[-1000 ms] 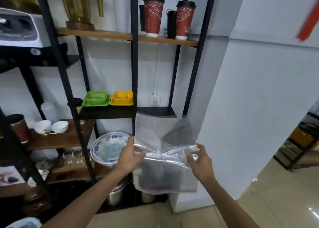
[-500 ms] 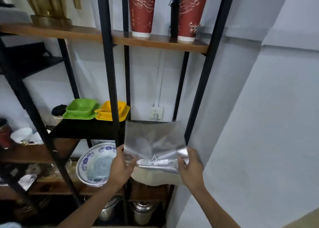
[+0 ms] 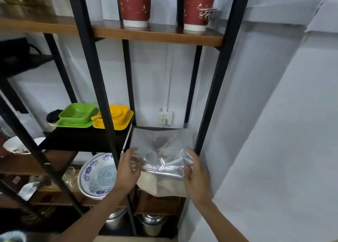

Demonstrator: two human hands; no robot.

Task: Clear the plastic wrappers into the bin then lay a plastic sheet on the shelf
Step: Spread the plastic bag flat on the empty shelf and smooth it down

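Note:
A clear plastic sheet (image 3: pixel 161 144) lies over the black shelf (image 3: pixel 82 141) in its right-hand compartment. The sheet's crinkled front edge hangs over the shelf's lip. My left hand (image 3: pixel 128 168) is at the sheet's front left corner, with the edge loosely between thumb and spread fingers. At the front right corner, beside the black upright, my right hand (image 3: pixel 196 172) holds the edge the same way. No loose wrappers are visible.
Green dishes (image 3: pixel 77 114) and yellow dishes (image 3: pixel 114 118) stand on the same shelf, left of a black post (image 3: pixel 95 73). Two red cups (image 3: pixel 135 5) stand on the wooden shelf above. A blue-patterned bowl (image 3: pixel 98 176) and metal pots (image 3: pixel 151 223) are below. A white wall (image 3: pixel 274 132) closes the right side.
I have stepped closer to the rack. Both hands moved the sheet forward and up onto the black shelf; it now rests flat there, and my fingers have loosened.

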